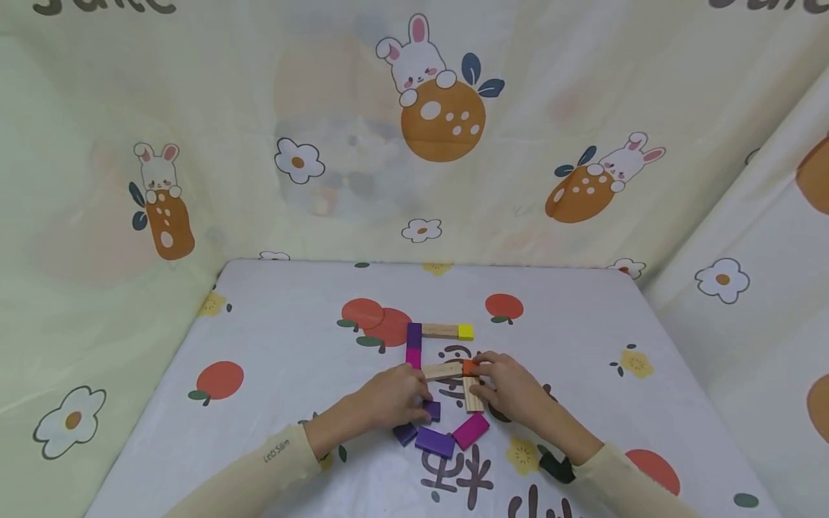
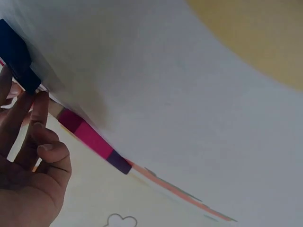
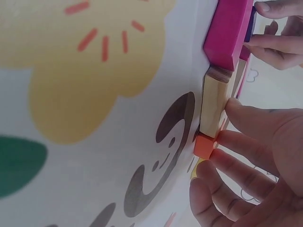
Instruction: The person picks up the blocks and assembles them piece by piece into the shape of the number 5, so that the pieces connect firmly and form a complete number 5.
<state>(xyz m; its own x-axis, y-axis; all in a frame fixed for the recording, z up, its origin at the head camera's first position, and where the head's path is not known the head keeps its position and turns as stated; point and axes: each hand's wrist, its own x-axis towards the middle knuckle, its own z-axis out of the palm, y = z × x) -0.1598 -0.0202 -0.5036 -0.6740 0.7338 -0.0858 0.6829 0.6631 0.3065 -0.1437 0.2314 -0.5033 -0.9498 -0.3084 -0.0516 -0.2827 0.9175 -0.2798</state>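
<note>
In the head view my left hand (image 1: 398, 396) pinches a small purple block (image 1: 432, 411) at the inner side of a figure made of flat blocks. The same block (image 3: 251, 23) shows between its thumb and finger in the right wrist view. Opposite, my right hand (image 1: 514, 385) reaches in from the right. Its fingertips touch a small orange block (image 3: 205, 146), and its thumb rests against the side of a plain wooden block (image 3: 214, 104). Another wooden block (image 1: 442, 371) runs from the orange block toward the left hand.
Farther back, a purple block (image 1: 414, 334) and magenta block (image 1: 413, 357) join a wooden block (image 1: 440, 331) ending in a yellow one (image 1: 465, 332). Nearer lie a purple block (image 1: 435, 442), a dark purple one (image 1: 405, 434) and a magenta one (image 1: 471, 431). A printed cloth (image 1: 272, 324) covers the table.
</note>
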